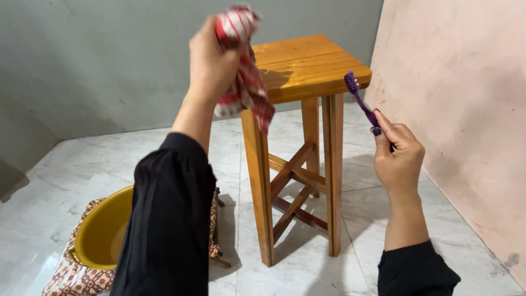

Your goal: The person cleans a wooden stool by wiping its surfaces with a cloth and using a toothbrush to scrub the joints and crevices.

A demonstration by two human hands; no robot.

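A red-and-white checked cloth (pixel 245 82) is bunched in the left hand (pixel 211 63), which is raised high in front of the camera. The fingers are closed tight around the upper part of the cloth, and the loose end hangs down over the near left corner of a wooden stool (pixel 298 137), hiding part of its seat edge and the top of one leg. The right hand (pixel 399 159) is held lower and off to the right of the stool. Its fingers, with dark-painted nails, are closed around the handle of a purple toothbrush (pixel 359 98). The brush stands tilted, bristled head up, close to the right edge of the stool seat; whether it touches the wood cannot be told.

The stool is tall, with an orange-brown plank seat and crossed braces between its legs, and it stands on a pale marble-tiled floor (pixel 329 263). Both arms wear black sleeves; the left sleeve (pixel 170 219) crosses the lower middle of the view and covers part of a yellow basin (pixel 101 233). The basin sits on a brown patterned cloth (pixel 68 277) at the lower left. A grey wall (pixel 109 55) stands behind, and a pinkish wall (pixel 466 109) runs along the right.
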